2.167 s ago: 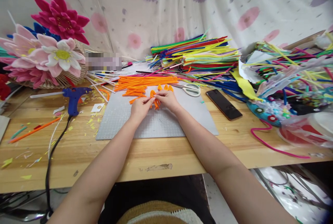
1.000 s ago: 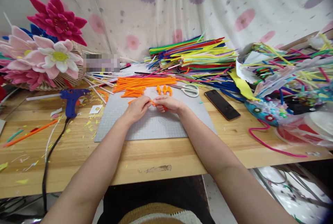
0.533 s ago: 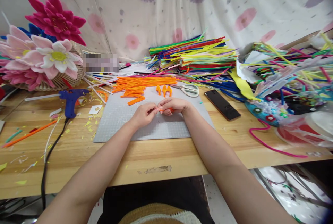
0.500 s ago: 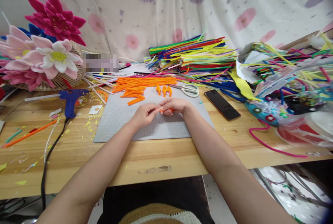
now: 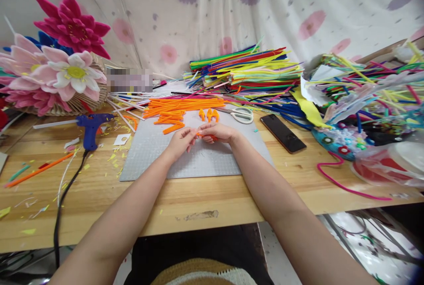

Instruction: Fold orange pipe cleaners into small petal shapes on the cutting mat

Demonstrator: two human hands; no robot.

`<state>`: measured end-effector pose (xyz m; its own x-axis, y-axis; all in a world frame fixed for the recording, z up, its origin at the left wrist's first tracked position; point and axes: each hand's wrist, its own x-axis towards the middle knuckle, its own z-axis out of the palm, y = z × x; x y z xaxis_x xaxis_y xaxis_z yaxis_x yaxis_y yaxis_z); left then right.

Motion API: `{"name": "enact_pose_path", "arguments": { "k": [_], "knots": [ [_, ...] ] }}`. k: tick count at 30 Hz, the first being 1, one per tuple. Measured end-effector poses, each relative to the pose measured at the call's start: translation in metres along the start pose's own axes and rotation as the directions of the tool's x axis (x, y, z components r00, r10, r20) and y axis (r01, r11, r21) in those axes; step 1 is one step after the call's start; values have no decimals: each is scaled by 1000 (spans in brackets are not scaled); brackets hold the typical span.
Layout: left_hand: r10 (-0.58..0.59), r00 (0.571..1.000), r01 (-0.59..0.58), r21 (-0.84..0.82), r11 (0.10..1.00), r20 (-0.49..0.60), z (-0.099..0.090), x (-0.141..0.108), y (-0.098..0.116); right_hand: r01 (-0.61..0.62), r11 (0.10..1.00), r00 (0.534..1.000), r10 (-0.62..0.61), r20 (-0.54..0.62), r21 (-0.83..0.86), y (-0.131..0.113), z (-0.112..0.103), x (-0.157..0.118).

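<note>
Over the grey cutting mat (image 5: 212, 161), my left hand (image 5: 181, 142) and my right hand (image 5: 218, 132) meet with their fingertips together. Both pinch an orange pipe cleaner piece (image 5: 213, 137), mostly hidden by the fingers; a bit of orange shows under my right fingers. Just beyond the hands, a few small bent orange pipe cleaner shapes (image 5: 209, 115) lie in a row. Behind my left hand is a pile of cut orange pipe cleaners (image 5: 172, 110). White-handled scissors (image 5: 241, 115) rest at the mat's far right edge.
A blue glue gun (image 5: 89, 130) with a black cord lies left of the mat, and a black phone (image 5: 282, 133) to the right. Bundles of coloured pipe cleaners (image 5: 245, 68) line the back. Fuzzy flowers (image 5: 74, 71) stand at back left; a plastic-wrapped tub (image 5: 391, 163) sits at right.
Both hands have shifted slightly left and a little away from me, still pinching the orange piece. The fingers of my left hand have changed their hold. The mat's other contents look the same.
</note>
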<state>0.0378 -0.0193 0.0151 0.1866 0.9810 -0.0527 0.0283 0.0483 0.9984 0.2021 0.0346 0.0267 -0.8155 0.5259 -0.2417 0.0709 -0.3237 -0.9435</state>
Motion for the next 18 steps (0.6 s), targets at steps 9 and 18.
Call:
{"name": "enact_pose_path", "arguments": {
  "k": [9,18],
  "knots": [
    [52,998,-45,136,990,-48,-18,2,6,6,978,996,12,89,-209,-1,6,3],
    [4,1000,-3,57,998,-20,-21,3,6,3,981,999,7,51,-193,1,6,6]
  ]
}}
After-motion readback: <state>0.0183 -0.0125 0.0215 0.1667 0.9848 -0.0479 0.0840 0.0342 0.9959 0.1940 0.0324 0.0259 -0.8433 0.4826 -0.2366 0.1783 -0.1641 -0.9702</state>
